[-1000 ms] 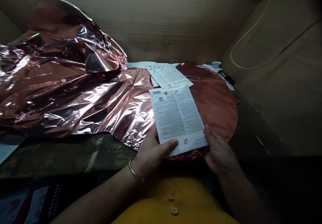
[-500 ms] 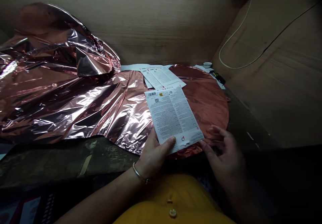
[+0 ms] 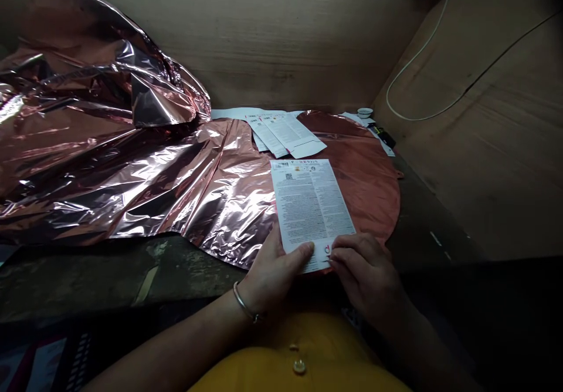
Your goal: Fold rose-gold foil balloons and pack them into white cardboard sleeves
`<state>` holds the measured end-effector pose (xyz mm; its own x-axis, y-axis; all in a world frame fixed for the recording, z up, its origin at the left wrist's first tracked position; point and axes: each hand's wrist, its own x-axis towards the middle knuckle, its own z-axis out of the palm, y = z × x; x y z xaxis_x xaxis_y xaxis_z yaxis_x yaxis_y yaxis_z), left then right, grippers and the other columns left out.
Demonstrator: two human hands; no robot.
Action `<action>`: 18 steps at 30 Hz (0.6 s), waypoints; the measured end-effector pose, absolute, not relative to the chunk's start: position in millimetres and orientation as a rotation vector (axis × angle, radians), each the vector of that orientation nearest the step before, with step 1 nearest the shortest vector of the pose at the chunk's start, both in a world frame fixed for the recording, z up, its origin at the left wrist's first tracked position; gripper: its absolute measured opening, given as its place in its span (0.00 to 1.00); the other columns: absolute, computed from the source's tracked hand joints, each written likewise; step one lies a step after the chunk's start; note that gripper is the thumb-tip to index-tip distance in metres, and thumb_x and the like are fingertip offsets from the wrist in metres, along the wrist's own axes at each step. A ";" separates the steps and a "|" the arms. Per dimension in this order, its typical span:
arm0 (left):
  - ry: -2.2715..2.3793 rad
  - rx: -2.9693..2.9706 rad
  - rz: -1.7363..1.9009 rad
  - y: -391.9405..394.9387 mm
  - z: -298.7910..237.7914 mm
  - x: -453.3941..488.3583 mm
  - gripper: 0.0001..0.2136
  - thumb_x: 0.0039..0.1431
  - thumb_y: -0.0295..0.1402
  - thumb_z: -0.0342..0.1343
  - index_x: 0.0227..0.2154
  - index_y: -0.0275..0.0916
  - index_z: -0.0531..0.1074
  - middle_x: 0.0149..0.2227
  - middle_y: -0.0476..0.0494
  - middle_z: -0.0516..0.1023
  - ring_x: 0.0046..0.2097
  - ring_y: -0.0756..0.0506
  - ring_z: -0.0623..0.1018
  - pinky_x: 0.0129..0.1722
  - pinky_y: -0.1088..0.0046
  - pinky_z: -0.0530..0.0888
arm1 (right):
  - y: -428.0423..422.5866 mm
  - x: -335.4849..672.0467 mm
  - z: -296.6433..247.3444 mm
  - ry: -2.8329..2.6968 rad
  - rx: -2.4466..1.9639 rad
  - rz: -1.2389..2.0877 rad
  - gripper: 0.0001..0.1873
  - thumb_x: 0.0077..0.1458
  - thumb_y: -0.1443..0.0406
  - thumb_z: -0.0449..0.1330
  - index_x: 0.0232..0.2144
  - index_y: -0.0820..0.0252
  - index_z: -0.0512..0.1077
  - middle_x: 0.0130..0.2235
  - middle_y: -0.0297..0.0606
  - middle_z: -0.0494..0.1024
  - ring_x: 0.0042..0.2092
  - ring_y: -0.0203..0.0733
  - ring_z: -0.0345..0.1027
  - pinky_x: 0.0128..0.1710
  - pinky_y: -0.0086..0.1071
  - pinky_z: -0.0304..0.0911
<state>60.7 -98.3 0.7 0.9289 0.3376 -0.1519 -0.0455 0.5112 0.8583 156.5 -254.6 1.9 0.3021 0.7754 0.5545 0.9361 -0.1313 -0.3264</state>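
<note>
Your right hand (image 3: pixel 365 274) has just moved in from its open spread and curled over the lower right edge of the printed card (image 3: pixel 310 204). Both hands are now on the card, and it sits squarer to you than it did.

Your left hand (image 3: pixel 275 274) grips the card's lower left edge, with the thumb across its face and the other fingers out of sight beneath. Your right fingers (image 3: pixel 352 246) lie over the bottom edge beside a small logo; the thumb is hidden, so I can't tell whether they pinch or merely rest. Both forearms angle in from your sides, a thin metal bangle (image 3: pixel 245 303) on the left wrist.

Nearest you, below the card, is your yellow buttoned top (image 3: pixel 281 368). Down and left of the card runs a dark table surface (image 3: pixel 88 280). Directly beneath the card lies a round rose-gold foil balloon (image 3: pixel 369 186), and a large crumpled sheet of matching foil (image 3: pixel 109 169) spreads left of it. Just beyond the card rest printed papers (image 3: pixel 285 134). Farther beyond and to the right are a small white dish (image 3: pixel 365 112) and a black object (image 3: pixel 386 138), with a white cable (image 3: pixel 417 69) on the wooden wall (image 3: pixel 475 145).
</note>
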 end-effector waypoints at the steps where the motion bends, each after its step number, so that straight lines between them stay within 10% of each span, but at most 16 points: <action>1: 0.313 1.012 0.221 -98.9 0.8 60.8 0.20 0.53 0.34 0.63 0.47 0.36 0.67 0.47 0.38 0.77 0.48 0.38 0.77 0.51 0.58 0.73 | -256.7 156.3 2.3 -1.496 -1.956 -0.280 0.05 0.58 0.75 0.57 0.38 0.63 0.68 0.41 0.44 0.72 0.43 0.43 0.64 0.44 0.37 0.62; 13: 0.397 1.088 0.247 -103.1 3.3 59.0 0.17 0.51 0.32 0.61 0.44 0.37 0.68 0.45 0.40 0.77 0.47 0.39 0.77 0.49 0.60 0.75 | -242.4 152.2 2.4 -1.453 -1.959 -0.375 0.08 0.59 0.73 0.54 0.37 0.57 0.70 0.36 0.40 0.75 0.39 0.43 0.69 0.41 0.37 0.66; 18: 0.394 1.014 0.223 -96.3 -3.4 57.4 0.24 0.50 0.33 0.64 0.50 0.36 0.66 0.50 0.35 0.76 0.50 0.36 0.76 0.52 0.55 0.73 | -296.7 175.5 23.3 -1.052 -1.990 0.373 0.14 0.64 0.61 0.49 0.30 0.55 0.71 0.32 0.38 0.75 0.33 0.43 0.71 0.31 0.32 0.68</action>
<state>57.4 -96.3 -3.4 0.9078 0.3597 -0.2159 0.0002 0.5142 0.8577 175.5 -296.7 23.3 0.6044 0.7885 0.1140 0.5409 -0.3010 -0.7854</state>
